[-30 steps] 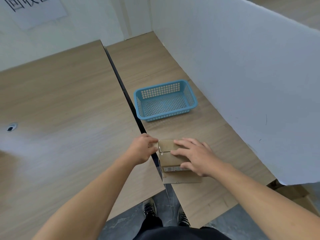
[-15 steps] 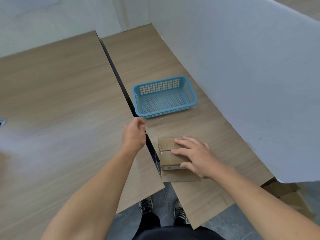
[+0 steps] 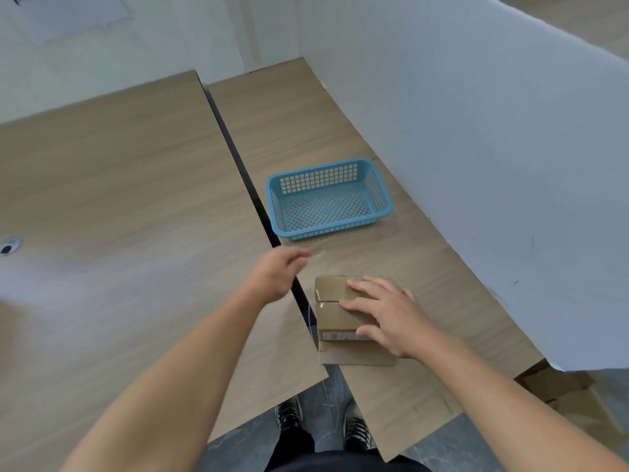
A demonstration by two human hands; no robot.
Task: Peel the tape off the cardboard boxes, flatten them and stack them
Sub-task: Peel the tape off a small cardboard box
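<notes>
Fingers (image 3: 366, 286) of our right hand (image 3: 388, 318) lie spread and straight, flat on top of the small brown cardboard box (image 3: 335, 315), with the thumb against its near edge. They are pressing, not gripping. We see the box sitting on a flat piece of brown cardboard (image 3: 357, 358), at the left edge of the right-hand wooden surface (image 3: 391, 260), just beside the dark gap (image 3: 238, 155) between the two desks. A seam (image 3: 328, 302) crosses its top, and a white label (image 3: 337, 335) shows on its near side. Our left hand (image 3: 277, 275) hovers apart from the box, above the gap, blurred; we cannot tell whether its fingers pinch anything. Beyond the box, a blue plastic mesh basket (image 3: 333, 229) rests on the same surface, near the white partition wall (image 3: 476, 148).
</notes>
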